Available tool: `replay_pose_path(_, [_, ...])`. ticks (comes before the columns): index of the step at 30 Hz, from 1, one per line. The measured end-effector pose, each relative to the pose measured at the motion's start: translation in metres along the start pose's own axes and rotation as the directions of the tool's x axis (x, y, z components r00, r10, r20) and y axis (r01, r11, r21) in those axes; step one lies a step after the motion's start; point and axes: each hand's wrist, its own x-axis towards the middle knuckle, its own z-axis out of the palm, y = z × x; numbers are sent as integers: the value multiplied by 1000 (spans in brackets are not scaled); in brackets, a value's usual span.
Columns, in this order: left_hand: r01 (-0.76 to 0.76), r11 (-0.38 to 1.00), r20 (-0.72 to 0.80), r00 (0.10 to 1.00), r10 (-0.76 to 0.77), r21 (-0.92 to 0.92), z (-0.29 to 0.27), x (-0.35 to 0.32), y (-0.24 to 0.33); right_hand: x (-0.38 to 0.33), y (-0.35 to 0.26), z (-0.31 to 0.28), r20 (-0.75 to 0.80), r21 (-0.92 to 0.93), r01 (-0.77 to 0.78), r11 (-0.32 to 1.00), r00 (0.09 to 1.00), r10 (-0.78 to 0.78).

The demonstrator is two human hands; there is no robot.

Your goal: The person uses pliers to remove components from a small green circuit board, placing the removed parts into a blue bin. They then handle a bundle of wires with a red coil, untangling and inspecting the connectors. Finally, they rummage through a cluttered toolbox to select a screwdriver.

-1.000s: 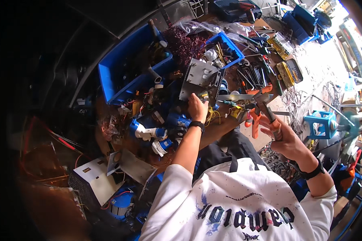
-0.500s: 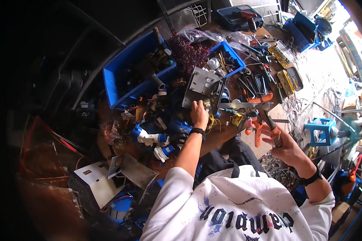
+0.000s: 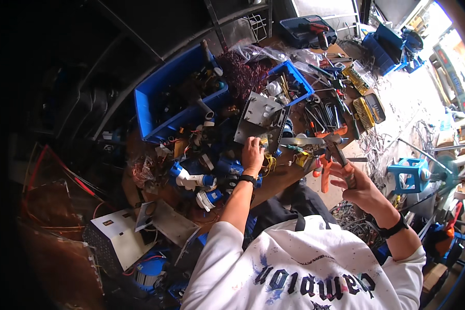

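Observation:
My left hand [image 3: 252,155] is closed, fingers bent at the lower edge of a grey metal casing [image 3: 258,114] with holes. By the fingertips sits a small yellowish part [image 3: 264,141], and yellow wire [image 3: 269,164] hangs beside it. What the fingers pinch is hidden. Off the table's near edge, my right hand [image 3: 361,188] grips pliers [image 3: 337,151] with orange-red handles. One handle lies against the palm; the other stands apart toward the left. The pliers' head points up and away, close to a flat metal blade [image 3: 302,140] on the table.
Blue bins [image 3: 147,121] [image 3: 307,94] of parts stand at the back. Wrenches and hex keys [image 3: 323,111] lie right of the casing, near yellow bit sets [image 3: 364,112]. Blue-and-white plugs [image 3: 191,178] lie at left. A blue stool [image 3: 409,174] and loose cables are at right.
The view has shifted slightly. My left hand has drawn back a little along the casing's lower edge. My right hand still holds the pliers in nearly the same place.

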Motion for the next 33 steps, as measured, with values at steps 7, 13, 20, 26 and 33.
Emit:
replay_pose_path(7, [33, 977, -26, 999, -39, -211, -31, -2, 19, 3, -1, 3, 31, 10, -2, 1000, 1000, 2])
replay_pose_path(13, [28, 883, -245, 956, -160, -469, -117, 36, 60, 11, -3, 15, 73, 10, 30, 1000, 997, -30])
replay_pose_path(20, [-74, 764, -233, 967, -102, -641, -223, 61, 97, 31, -23, 52, 290, -33, -26, 999, 956, 35])
replay_pose_path(26, [-198, 806, -332, 943, 2, -558, -295, 61, 142, 34, -56, 80, 406, -102, -2, 995, 913, 44])
replay_pose_path(33, [-280, 891, -442, 891, 102, -359, -343, 57, 167, 28, -84, 84, 487, -148, 56, 987, 873, 23])
